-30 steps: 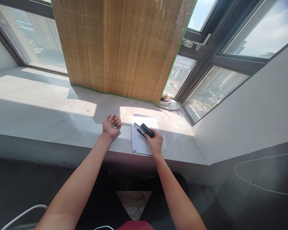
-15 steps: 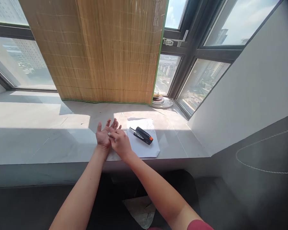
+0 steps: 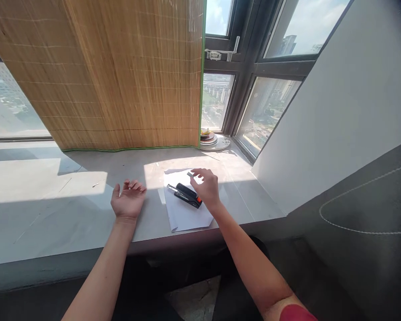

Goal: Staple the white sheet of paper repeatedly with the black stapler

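A black stapler [image 3: 186, 195] with an orange part at one end lies opened out on white paper sheets [image 3: 183, 218]. Just above and beyond it, my right hand [image 3: 205, 185] pinches a small grey strip of staples [image 3: 190, 174] between thumb and fingers. To the left of the paper, my left hand [image 3: 128, 200] rests palm up on the sill, its fingers loosely curled and nothing visible in it.
The pale stone windowsill [image 3: 70, 218] ends in a front edge close to my forearms. A bamboo blind [image 3: 130, 80] hangs at the back. Stacked plates [image 3: 214, 141] stand in the corner by the window frame, beside a white wall [image 3: 321, 125].
My right hand has left my left palm and moved right, over the paper, carrying the strip of staples. The left hand now lies apart from it. The view has turned slightly right.
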{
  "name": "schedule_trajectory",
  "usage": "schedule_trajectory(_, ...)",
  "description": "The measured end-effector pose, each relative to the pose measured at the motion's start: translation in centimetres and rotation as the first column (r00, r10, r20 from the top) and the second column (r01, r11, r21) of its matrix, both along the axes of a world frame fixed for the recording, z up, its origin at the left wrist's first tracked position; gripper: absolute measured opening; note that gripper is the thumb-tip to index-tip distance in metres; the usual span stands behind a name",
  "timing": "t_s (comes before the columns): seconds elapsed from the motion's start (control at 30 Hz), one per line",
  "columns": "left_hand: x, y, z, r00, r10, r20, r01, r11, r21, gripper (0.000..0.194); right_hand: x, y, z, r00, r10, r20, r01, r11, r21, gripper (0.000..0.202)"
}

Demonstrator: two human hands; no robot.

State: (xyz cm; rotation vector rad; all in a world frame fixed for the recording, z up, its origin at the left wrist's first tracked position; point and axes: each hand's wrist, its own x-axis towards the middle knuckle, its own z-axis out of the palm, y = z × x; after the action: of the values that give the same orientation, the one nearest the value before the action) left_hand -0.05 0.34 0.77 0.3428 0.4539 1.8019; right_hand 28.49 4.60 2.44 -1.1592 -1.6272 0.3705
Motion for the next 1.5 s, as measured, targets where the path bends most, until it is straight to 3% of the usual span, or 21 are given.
schedule_trajectory(0.13,0.0,0.2,-0.3,0.999,0.032,-0.016,-0.032,0.999,-0.014,0.040,7.9,8.9,-1.7,0.975,-0.213,0.062,0.221,0.951,-0.216,0.025)
schedule_trajectory(0.23,0.1,0.0,-0.2,0.998,0.054,-0.017,-0.055,0.997,-0.049,0.042,10.3,13.4,-3.3,0.963,-0.252,0.098,0.267,0.945,-0.191,0.033)
schedule_trajectory(0.43,0.4,0.2,-0.1,0.998,0.014,-0.057,-0.019,0.996,-0.086,0.040,10.4,16.5,-6.5,0.977,-0.177,0.119,0.206,0.929,-0.307,0.035)
schedule_trajectory(0.53,0.7,1.7,-0.5,0.972,-0.004,-0.233,-0.030,0.989,-0.143,0.035,10.9,16.9,-7.2,0.980,-0.192,0.062,0.201,0.925,-0.323,0.041)
schedule_trajectory(0.63,0.6,4.5,-0.9,0.819,0.049,-0.571,-0.178,0.969,-0.172,0.018,11.7,17.2,-7.6,0.963,-0.267,-0.045,0.245,0.931,-0.270,0.030)
schedule_trajectory(0.73,0.1,8.3,-1.0,0.524,0.136,-0.841,-0.293,0.956,-0.028,0.031,12.2,17.5,-7.9,0.935,-0.335,-0.114,0.300,0.921,-0.247,0.016)
schedule_trajectory(0.8,-0.2,11.0,-1.3,0.353,0.188,-0.917,-0.316,0.946,0.072,0.038,12.3,17.7,-8.2,0.941,-0.320,-0.108,0.283,0.922,-0.264,0.013)
schedule_trajectory(0.83,-0.4,12.3,-1.5,0.313,0.183,-0.932,-0.301,0.950,0.086,0.039,12.3,17.8,-8.3,0.948,-0.304,-0.098,0.269,0.924,-0.271,0.014)
schedule_trajectory(0.93,-0.5,15.2,-2.5,0.293,0.112,-0.950,-0.258,0.966,0.034,0.041,12.2,18.0,-8.4,0.965,-0.257,-0.060,0.230,0.930,-0.286,0.019)
schedule_trajectory(1.07,-0.5,16.1,-3.7,0.226,0.053,-0.973,-0.227,0.974,0.000,0.031,12.0,17.8,-8.1,0.968,-0.246,-0.047,0.221,0.928,-0.300,0.022)
schedule_trajectory(1.2,-0.7,14.5,-4.0,0.227,0.066,-0.972,-0.264,0.964,0.004,0.031,11.8,17.3,-7.5,0.974,-0.228,-0.009,0.216,0.930,-0.298,0.020)
schedule_trajectory(1.37,-0.3,13.0,-3.3,0.490,0.116,-0.864,-0.235,0.972,-0.003,0.034,10.5,15.5,-5.4,0.975,-0.221,0.021,0.220,0.956,-0.195,0.023)
schedule_trajectory(1.43,0.3,12.7,-2.7,0.545,0.065,-0.836,-0.151,0.988,-0.021,0.031,9.3,13.5,-3.8,0.991,-0.130,0.002,0.130,0.983,-0.127,0.027)
schedule_trajectory(1.5,0.9,12.6,-2.2,0.551,0.024,-0.834,-0.076,0.997,-0.021,0.025,7.8,10.9,-2.2,0.989,0.147,0.013,-0.143,0.979,-0.147,0.034)
